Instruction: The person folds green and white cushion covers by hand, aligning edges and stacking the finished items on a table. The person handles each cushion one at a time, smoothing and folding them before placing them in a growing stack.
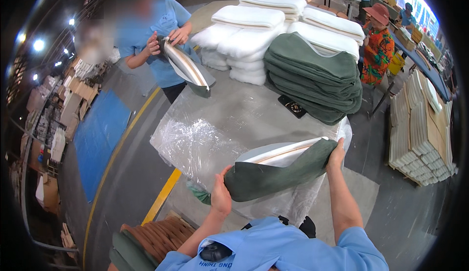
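Between my hands is a dark green fabric cushion cover (283, 173), its long edge gaping toward the far side. White padding with a tan layer (288, 154) shows inside that opening. My left hand (222, 195) grips the cover's left end, fingers partly hidden behind it. At the other end my right hand (336, 156) is closed round the fabric, thumb on the near face. Cover and padding are held over the near edge of a table wrapped in clear plastic (195, 134).
A dark green cover stack (312, 80) and white padding piles (251, 36) stand at the table's far side, near a black phone-like object (292, 106). Across from me a co-worker holds a similar cushion (188, 68). Brown and green cushions (151, 237) lie at lower left.
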The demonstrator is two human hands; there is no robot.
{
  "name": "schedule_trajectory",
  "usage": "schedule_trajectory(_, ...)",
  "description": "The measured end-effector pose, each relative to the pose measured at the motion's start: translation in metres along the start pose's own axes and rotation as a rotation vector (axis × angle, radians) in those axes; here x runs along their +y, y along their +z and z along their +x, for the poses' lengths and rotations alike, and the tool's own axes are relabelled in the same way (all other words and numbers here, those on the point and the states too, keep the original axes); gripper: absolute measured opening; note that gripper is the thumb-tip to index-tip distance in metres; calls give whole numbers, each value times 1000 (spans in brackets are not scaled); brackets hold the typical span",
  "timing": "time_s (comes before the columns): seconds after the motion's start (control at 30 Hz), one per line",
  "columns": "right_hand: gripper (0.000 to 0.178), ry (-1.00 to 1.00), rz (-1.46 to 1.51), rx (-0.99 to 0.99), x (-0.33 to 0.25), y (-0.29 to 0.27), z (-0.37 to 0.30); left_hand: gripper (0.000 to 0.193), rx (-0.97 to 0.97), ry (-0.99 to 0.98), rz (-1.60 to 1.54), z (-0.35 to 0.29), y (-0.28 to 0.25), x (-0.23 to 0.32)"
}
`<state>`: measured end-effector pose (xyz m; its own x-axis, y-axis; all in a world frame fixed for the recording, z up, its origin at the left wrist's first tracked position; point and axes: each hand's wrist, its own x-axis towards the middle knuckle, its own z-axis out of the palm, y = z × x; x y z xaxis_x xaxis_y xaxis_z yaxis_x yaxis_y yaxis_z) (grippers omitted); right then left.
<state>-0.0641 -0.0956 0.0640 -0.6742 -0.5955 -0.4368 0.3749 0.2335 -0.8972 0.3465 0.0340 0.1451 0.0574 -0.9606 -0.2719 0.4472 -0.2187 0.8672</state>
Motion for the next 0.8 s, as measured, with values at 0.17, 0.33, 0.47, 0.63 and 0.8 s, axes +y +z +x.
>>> schedule_trajectory(0.17,70,-139,108,-130,-22,6,27,59,-94,80,262,-40,15,-4)
schedule_trajectory(0.33,75,-226,174,-208,-43,64,24,79,-255,-48,390,-78,4,-34)
schedule_trajectory(0.47,72,-227,124,-273,-50,64,22,91,-461,223,756,-64,26,-59)
schedule_trajectory(0.63,68,-376,-82,-363,-57,53,-17,101,-608,255,977,-57,46,-40)
schedule_trajectory(0.8,96,-488,-332,-452,-58,18,-40,91,-671,211,854,-49,75,-32)
